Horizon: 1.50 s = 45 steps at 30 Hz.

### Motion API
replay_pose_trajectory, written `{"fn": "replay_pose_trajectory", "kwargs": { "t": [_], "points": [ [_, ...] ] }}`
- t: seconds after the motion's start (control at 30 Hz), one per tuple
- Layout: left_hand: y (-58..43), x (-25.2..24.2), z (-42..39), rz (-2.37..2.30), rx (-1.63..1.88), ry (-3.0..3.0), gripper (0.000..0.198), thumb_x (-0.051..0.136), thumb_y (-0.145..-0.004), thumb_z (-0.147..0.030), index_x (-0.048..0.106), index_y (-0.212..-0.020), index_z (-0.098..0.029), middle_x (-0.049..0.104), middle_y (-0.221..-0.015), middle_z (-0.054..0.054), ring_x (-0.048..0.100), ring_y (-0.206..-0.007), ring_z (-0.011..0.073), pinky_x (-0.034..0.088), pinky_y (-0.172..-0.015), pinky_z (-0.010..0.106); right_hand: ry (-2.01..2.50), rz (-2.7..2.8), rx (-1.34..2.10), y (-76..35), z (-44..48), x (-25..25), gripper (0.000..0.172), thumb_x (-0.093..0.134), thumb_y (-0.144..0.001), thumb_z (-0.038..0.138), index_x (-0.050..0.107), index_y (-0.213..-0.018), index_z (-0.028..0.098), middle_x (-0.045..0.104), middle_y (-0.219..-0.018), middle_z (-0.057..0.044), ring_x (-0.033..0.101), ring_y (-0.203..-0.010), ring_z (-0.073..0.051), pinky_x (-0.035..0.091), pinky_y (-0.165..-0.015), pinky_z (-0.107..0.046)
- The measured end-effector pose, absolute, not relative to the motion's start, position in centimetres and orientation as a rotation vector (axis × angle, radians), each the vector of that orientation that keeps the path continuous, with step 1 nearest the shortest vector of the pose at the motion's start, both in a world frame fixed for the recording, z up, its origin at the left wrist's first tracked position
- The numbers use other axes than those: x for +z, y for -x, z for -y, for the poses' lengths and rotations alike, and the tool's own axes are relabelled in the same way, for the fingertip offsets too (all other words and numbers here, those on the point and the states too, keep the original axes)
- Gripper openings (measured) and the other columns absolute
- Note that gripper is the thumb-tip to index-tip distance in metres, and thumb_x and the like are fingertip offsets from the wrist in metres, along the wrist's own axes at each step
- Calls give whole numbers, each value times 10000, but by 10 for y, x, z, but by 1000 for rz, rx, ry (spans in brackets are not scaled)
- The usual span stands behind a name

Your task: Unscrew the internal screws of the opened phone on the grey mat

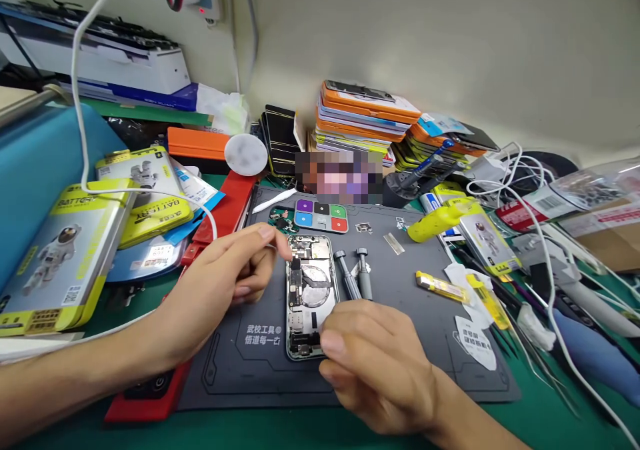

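An opened smartphone [316, 283] lies face up on a dark grey mat, its circuit board, round coil and small connectors bare. My left hand [245, 263] reaches in from the left. One finger stretches to the phone's upper left edge while the others curl loosely, apart from it. At the phone's lower right corner is my right hand [375, 363], closed with thumb against bent fingers. What it pinches, if anything, is hidden. Two grey screwdrivers [364, 273] lie just right of the phone. Beyond it sits a tray with coloured squares [321, 216].
Yellow battery boxes [55, 257] and a red bar-shaped tool [220, 213] stand left. Stacked orange cases [365, 113] line the wall. A yellow bottle [440, 222], tweezers [545, 370], cutters and a trailing white cable [550, 290] are at right. A white spudger [274, 200] lies behind.
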<state>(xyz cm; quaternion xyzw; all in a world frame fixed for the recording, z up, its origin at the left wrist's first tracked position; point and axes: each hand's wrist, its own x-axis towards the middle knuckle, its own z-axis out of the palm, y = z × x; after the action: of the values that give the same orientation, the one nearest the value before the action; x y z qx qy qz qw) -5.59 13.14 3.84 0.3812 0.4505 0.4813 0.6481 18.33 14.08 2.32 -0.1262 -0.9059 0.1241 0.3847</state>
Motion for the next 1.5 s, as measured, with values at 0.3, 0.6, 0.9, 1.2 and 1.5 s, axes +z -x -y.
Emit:
{"fn": "replay_pose_trajectory", "kwargs": {
  "t": [0.3,0.6,0.9,1.2,1.5],
  "points": [
    [56,39,-130,-1013,1055,-877,395,498,-1125,-483,671,-882,-224,352,-528,-84,207,-517,121,249,-505,244,313,2258,290,-178,-141,22,301,531,-1040,95,583,-1336,111,774,-914,-49,694,-778,-158,651,-768,-304],
    [56,35,-130,-1069,1052,-947,413,493,-1122,-502,674,-881,-219,375,-526,-82,257,-525,125,282,-525,243,324,2244,290,-178,-141,23,307,514,-1061,114,568,-1364,109,799,-1028,-73,738,-854,-162,653,-806,-309],
    [58,36,-133,-1105,1150,-897,375,497,-1120,-436,647,-855,-216,397,-523,-83,279,-506,113,293,-493,215,369,2247,312,-179,-143,22,325,463,-1137,246,532,-1428,119,804,-1029,-81,728,-813,-180,636,-742,-319],
    [68,45,-132,-1242,974,-1554,400,456,-1133,-460,712,-930,-229,495,-548,-82,453,-492,110,339,-500,229,314,2281,304,-182,-141,20,289,464,-1097,159,550,-1368,102,749,-895,-55,667,-762,-175,611,-714,-313],
    [66,33,-136,-1360,606,-2044,373,408,-1111,-360,667,-873,-236,645,-665,-67,592,-573,121,338,-580,266,332,2272,331,-181,-142,23,312,483,-1082,133,543,-1386,91,757,-937,-54,672,-827,-165,624,-823,-298]
  ]
}}
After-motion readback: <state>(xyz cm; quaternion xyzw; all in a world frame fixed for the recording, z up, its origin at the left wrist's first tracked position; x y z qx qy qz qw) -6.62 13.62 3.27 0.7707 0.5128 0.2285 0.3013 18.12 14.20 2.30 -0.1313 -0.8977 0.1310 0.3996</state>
